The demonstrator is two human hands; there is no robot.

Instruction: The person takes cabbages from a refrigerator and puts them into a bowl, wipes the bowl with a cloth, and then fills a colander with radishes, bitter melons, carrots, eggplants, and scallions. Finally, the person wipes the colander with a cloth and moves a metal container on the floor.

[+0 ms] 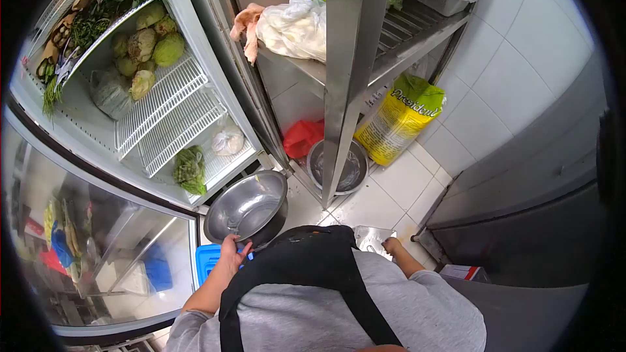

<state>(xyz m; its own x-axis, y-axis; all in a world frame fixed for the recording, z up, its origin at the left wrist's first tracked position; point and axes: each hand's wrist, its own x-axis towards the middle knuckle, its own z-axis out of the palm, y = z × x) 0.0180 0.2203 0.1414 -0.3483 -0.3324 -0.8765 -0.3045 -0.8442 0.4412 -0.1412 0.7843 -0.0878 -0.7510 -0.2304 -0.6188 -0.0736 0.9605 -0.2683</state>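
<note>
My left hand (235, 251) grips the near rim of a large metal bowl (242, 212), which is tilted and shows its shiny inside. On the other side of my body, my right hand (392, 246) is closed on the edge of a metal tray (373, 239). The black apron hides part of the tray. A blue plastic container (207, 262) lies below the bowl, beside my left forearm.
An open fridge (173, 101) holds cabbages (145, 49) and greens (190, 171); its glass door (98, 241) stands at the left. Ahead is a metal rack (352, 58) with another bowl (349, 168) and a yellow sack (401, 120) below. A steel appliance (528, 221) stands right.
</note>
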